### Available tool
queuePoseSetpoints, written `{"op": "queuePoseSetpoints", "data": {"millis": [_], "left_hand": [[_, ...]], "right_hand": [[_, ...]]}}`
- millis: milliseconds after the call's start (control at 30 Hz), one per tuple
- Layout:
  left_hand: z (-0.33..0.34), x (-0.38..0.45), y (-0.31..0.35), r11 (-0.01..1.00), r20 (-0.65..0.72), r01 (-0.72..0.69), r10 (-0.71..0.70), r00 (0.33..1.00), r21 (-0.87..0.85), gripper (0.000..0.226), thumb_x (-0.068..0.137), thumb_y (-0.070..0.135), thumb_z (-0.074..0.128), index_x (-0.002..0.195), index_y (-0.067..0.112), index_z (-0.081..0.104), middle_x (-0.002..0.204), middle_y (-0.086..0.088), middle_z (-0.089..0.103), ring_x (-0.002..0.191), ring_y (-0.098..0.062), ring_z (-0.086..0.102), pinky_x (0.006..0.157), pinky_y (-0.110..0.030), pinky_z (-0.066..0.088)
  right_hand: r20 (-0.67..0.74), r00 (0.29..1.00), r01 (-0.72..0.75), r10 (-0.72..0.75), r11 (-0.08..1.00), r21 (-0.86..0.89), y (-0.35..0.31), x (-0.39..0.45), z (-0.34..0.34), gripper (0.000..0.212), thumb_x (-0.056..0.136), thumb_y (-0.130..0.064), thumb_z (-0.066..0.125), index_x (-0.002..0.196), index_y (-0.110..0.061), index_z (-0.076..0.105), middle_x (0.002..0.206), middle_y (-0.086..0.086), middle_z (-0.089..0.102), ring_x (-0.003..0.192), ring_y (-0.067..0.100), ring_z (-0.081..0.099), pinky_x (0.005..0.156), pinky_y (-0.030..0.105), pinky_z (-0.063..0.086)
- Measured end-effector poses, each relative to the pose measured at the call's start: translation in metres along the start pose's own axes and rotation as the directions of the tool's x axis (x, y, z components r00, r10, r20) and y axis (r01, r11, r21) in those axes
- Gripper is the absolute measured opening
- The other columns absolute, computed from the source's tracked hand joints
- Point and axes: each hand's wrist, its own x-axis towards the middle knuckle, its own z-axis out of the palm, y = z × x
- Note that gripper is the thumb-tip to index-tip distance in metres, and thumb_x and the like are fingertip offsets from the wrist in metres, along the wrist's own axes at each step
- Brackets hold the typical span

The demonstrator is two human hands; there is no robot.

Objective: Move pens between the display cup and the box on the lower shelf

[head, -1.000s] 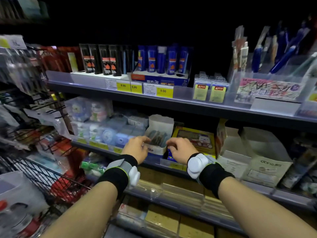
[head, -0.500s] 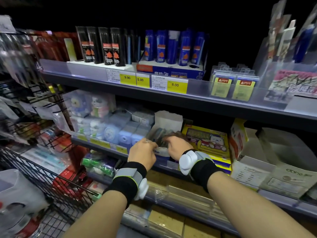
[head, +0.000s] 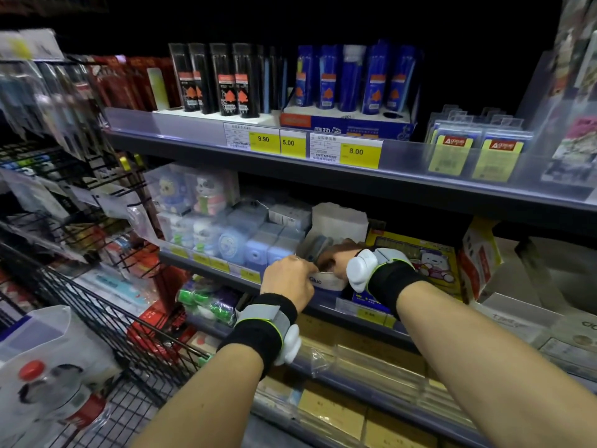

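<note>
Box (head: pixel 326 250) of pens sits on the lower shelf (head: pixel 323 305). Right hand (head: pixel 336 258) has just dipped inside, fingers hidden, grip unclear; left hand (head: pixel 289 279) curls on its front edge, likely steadying.

Both my arms reached out in front of me, side by side. My left hand (head: pixel 288 279) was curled, with its fingers bent down and its back facing me. My right hand (head: pixel 336 260) was bent down at the wrist, fingers tucked in and mostly hidden. My hands were near each other.
</note>
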Motion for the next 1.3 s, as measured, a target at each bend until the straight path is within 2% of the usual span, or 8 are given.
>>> {"op": "queuePoseSetpoints", "data": {"millis": [100, 233, 533, 733, 933, 1033, 1167, 1300], "left_hand": [[0.0, 0.0, -0.001, 1.0, 0.001, 0.002, -0.002, 1.0, 0.0, 0.044, 0.081, 0.011, 0.052, 0.115, 0.03, 0.071, 0.115, -0.005, 0.07, 0.106, -0.03, 0.063, 0.09, -0.04, 0.053], [0.001, 0.0, 0.0, 1.0, -0.009, 0.005, -0.005, 1.0, -0.007, 0.042, 0.081, 0.011, 0.052, 0.113, 0.029, 0.071, 0.114, -0.006, 0.07, 0.104, -0.03, 0.064, 0.088, -0.04, 0.054], [0.001, 0.0, 0.003, 1.0, -0.02, 0.022, -0.022, 1.0, -0.009, 0.04, 0.083, 0.013, 0.052, 0.114, 0.028, 0.071, 0.114, -0.006, 0.07, 0.104, -0.03, 0.064, 0.088, -0.04, 0.054], [0.001, 0.0, 0.004, 0.999, -0.012, 0.035, -0.035, 0.999, -0.004, 0.041, 0.081, 0.011, 0.051, 0.112, 0.029, 0.072, 0.11, -0.007, 0.071, 0.102, -0.031, 0.064, 0.086, -0.038, 0.053], [0.003, 0.001, 0.002, 0.999, -0.014, 0.034, -0.034, 0.999, -0.004, 0.038, 0.083, 0.012, 0.051, 0.11, 0.028, 0.073, 0.11, -0.007, 0.071, 0.1, -0.03, 0.065, 0.084, -0.038, 0.055], [0.004, 0.0, 0.0, 1.0, -0.02, 0.027, -0.027, 0.999, -0.007, 0.038, 0.084, 0.011, 0.051, 0.111, 0.028, 0.072, 0.111, -0.006, 0.071, 0.1, -0.029, 0.065, 0.085, -0.039, 0.055], [0.005, 0.0, 0.001, 1.0, -0.024, 0.026, -0.027, 0.999, -0.016, 0.039, 0.084, 0.012, 0.052, 0.114, 0.029, 0.071, 0.113, -0.006, 0.07, 0.104, -0.029, 0.064, 0.088, -0.038, 0.052], [0.007, 0.0, 0.003, 0.998, -0.013, 0.034, -0.034, 0.999, -0.047, 0.042, 0.083, 0.011, 0.051, 0.117, 0.028, 0.069, 0.117, -0.005, 0.068, 0.107, -0.029, 0.063, 0.088, -0.038, 0.051]], "right_hand": [[0.013, 1.0, 0.016, -0.016, 1.0, -0.01, -0.001, 0.009, 0.0, 0.039, 0.094, -0.019, 0.056, 0.133, -0.024, 0.056, 0.14, 0.003, 0.057, 0.124, 0.028, 0.056, 0.093, 0.03, 0.042], [0.016, 0.999, -0.037, 0.035, 0.992, 0.117, -0.002, 0.01, -0.005, 0.036, 0.098, -0.013, 0.051, 0.133, -0.009, 0.058, 0.138, 0.013, 0.057, 0.127, 0.031, 0.054, 0.099, 0.032, 0.042], [-0.018, 1.0, -0.021, 0.023, 0.995, 0.1, 0.016, 0.028, 0.013, 0.038, 0.073, -0.007, 0.072, 0.107, -0.021, 0.074, 0.117, 0.001, 0.069, 0.1, 0.022, 0.065, 0.076, 0.025, 0.044], [-0.019, 0.999, 0.048, -0.047, 0.998, 0.033, 0.005, 0.014, 0.006, 0.041, 0.073, -0.005, 0.072, 0.111, -0.021, 0.072, 0.122, 0.002, 0.066, 0.107, 0.026, 0.065, 0.081, 0.025, 0.047], [-0.04, 0.999, 0.013, -0.015, 0.999, -0.044, 0.0, 0.02, 0.011, 0.048, 0.096, -0.013, 0.055, 0.144, -0.013, 0.047, 0.147, 0.013, 0.046, 0.134, 0.031, 0.047, 0.106, 0.035, 0.038], [-0.065, 0.997, 0.033, -0.034, 0.999, -0.018, 0.003, 0.021, 0.009, 0.036, 0.092, -0.009, 0.06, 0.127, -0.009, 0.064, 0.135, 0.013, 0.06, 0.124, 0.032, 0.057, 0.101, 0.036, 0.046], [-0.233, 0.972, 0.091, -0.041, 0.974, 0.206, 0.016, 0.004, 0.015, 0.029, 0.079, -0.008, 0.074, 0.105, -0.02, 0.078, 0.118, 0.005, 0.069, 0.111, 0.026, 0.063, 0.086, 0.023, 0.046], [-0.569, 0.811, 0.238, 0.135, 0.813, 0.531, 0.023, -0.018, 0.026, 0.019, 0.084, -0.008, 0.073, 0.101, -0.013, 0.08, 0.097, 0.018, 0.066, 0.088, 0.028, 0.061, 0.066, 0.002, 0.033]]}}
